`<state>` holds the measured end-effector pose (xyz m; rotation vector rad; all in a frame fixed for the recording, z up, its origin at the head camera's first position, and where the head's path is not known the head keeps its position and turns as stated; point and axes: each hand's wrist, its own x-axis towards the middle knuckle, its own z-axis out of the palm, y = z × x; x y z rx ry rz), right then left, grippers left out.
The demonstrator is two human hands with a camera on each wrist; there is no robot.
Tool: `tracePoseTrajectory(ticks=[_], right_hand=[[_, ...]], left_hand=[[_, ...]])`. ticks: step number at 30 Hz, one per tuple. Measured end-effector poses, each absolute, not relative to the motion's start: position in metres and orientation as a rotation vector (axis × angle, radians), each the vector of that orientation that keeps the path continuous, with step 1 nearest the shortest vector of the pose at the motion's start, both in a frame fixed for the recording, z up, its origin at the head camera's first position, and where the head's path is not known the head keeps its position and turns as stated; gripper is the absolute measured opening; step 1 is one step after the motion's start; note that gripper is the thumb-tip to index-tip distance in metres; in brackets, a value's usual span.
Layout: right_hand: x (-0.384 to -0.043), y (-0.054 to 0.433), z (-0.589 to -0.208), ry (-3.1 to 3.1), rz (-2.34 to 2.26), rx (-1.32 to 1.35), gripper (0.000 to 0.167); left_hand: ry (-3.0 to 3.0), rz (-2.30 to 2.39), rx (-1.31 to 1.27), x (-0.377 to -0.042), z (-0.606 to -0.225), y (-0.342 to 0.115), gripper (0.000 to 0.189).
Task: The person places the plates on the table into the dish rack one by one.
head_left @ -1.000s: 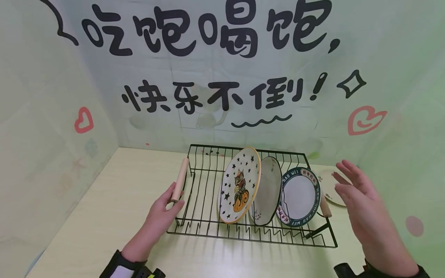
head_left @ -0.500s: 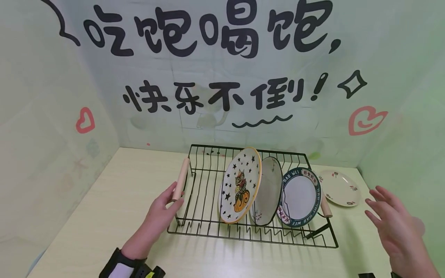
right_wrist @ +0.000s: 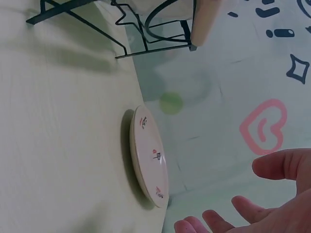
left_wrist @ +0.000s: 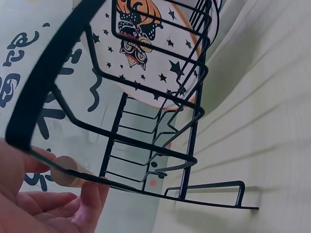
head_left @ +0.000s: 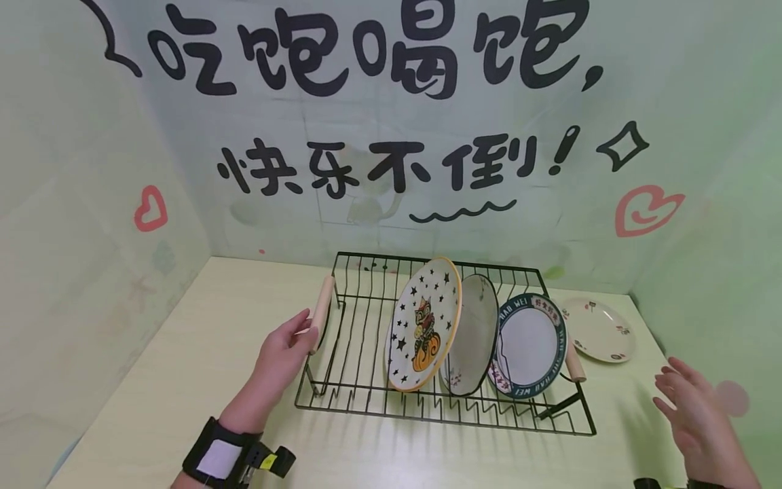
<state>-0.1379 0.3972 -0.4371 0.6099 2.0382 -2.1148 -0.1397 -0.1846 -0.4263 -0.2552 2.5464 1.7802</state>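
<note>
A black wire dish rack [head_left: 360, 339] stands on the table with a pale wooden handle at each end. My left hand [head_left: 284, 356] holds the left wooden handle [head_left: 324, 305] near its front end, thumb on one side and fingers on the other; the left wrist view shows the handle's round end [left_wrist: 63, 170] among the fingers. Upright in the rack stand a star-patterned cat plate [head_left: 424, 326], a dark-rimmed plate [head_left: 473, 339] and a blue-rimmed plate [head_left: 528, 346]. My right hand [head_left: 702, 411] hovers at the right, fingers spread and holding nothing.
A small floral plate [head_left: 601, 329] lies flat on the table [head_left: 201, 380] behind the rack's right end, between the right handle [head_left: 574, 363] and the right wall [head_left: 715, 292]. The printed back wall [head_left: 275, 231] rises close behind the rack.
My right hand has moved right and down, away from the rack, uncovering the floral plate. My left hand has stayed at the left handle, shifting slightly. The rack and plates stand as before.
</note>
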Motion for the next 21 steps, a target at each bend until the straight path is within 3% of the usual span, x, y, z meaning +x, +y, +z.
tracePoseTrajectory(ticks=[21], right_hand=[[-0.168, 0.396, -0.473, 1.959, -1.983, 1.127, 0.067]], left_hand=[[2.346, 2.057, -0.325, -0.158, -0.436, -0.18, 0.05]])
